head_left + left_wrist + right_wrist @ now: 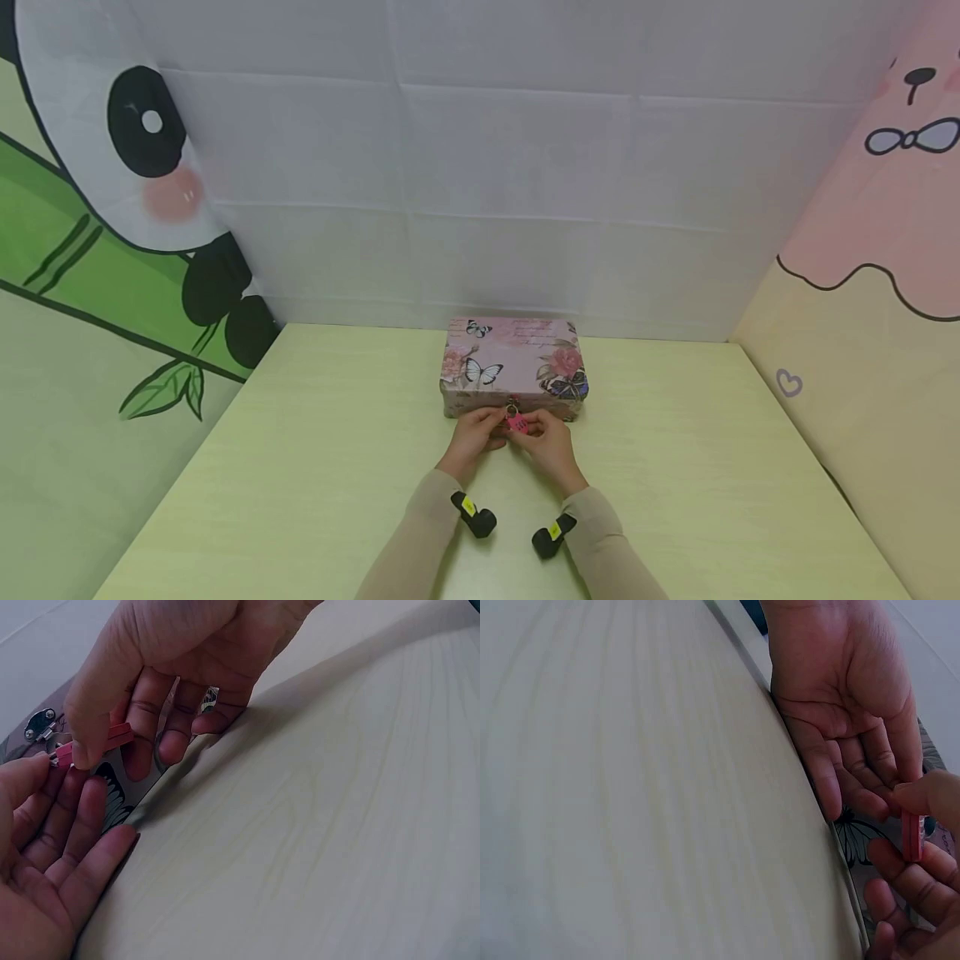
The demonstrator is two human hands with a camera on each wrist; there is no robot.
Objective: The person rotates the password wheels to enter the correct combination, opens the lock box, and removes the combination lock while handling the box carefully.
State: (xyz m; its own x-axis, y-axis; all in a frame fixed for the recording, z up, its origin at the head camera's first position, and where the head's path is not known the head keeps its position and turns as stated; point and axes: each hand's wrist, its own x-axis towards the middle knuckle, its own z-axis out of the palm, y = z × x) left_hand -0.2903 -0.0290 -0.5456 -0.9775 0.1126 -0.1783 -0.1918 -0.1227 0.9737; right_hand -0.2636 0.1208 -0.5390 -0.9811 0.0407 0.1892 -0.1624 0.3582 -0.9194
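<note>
A small pink padlock (517, 423) hangs by its metal shackle at the front latch of a pink box (517, 354) printed with butterflies and roses. My right hand (553, 446) pinches the padlock between thumb and fingers, its thumb lying on the pink body (120, 735) in the left wrist view. From the other side my left hand (471, 437) pinches the padlock's edge with thumb and fingertips. The remaining fingers of both hands are loosely bent in front of the box. In the right wrist view, fingers partly cover the padlock (912, 836). The box lid is closed.
The box stands near the back of a pale wood-grain table (337, 467). Behind it hangs a white cloth (517, 167). Cartoon-printed panels flank the table on both sides. A black wrist camera (476, 517) is strapped on the left wrist, another (551, 537) on the right.
</note>
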